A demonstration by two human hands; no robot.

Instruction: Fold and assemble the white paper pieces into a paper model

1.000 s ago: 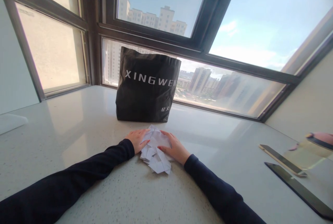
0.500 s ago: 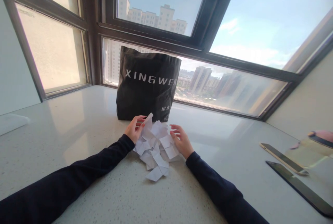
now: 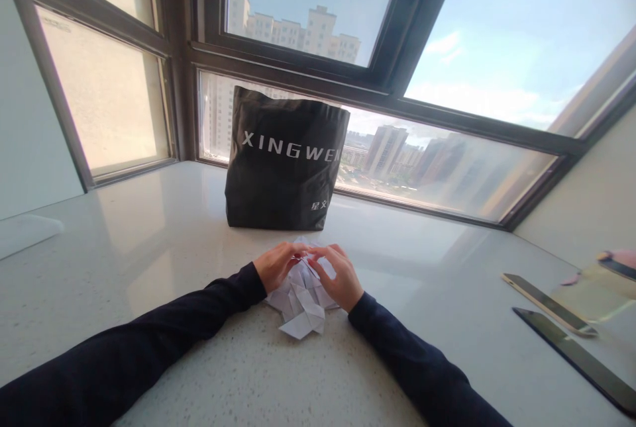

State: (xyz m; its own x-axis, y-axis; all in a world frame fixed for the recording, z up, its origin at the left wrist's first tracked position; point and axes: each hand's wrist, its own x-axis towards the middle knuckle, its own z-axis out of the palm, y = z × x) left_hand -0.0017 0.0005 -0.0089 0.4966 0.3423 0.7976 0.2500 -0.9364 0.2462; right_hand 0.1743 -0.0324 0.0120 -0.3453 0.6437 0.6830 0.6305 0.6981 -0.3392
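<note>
A loose pile of white paper pieces point(image 3: 301, 311), several of them creased or folded, lies on the pale speckled countertop point(image 3: 238, 361). Over its upper part my left hand point(image 3: 279, 264) reaches in from the left, fingers stretched and slightly curved. My right hand point(image 3: 338, 275) comes from the other side, its thumb apart from its bent fingers. The fingertips of both hands meet above the pile and cover part of it. I cannot make out any single piece gripped between them. Just behind stands an upright black bag point(image 3: 283, 179) with white lettering.
To the right lie two phone-like devices, a gold-edged one point(image 3: 549, 304) and a dark one point(image 3: 571, 357). Beside them is a clear container with a pink top point(image 3: 619, 263). A white object point(image 3: 30, 234) rests at the left edge. Windows point(image 3: 442, 169) border the counter's back.
Both hands have moved inward from the pile's sides until their fingertips meet over it. The raised paper piece by my left hand no longer shows upright. The view has shifted slightly.
</note>
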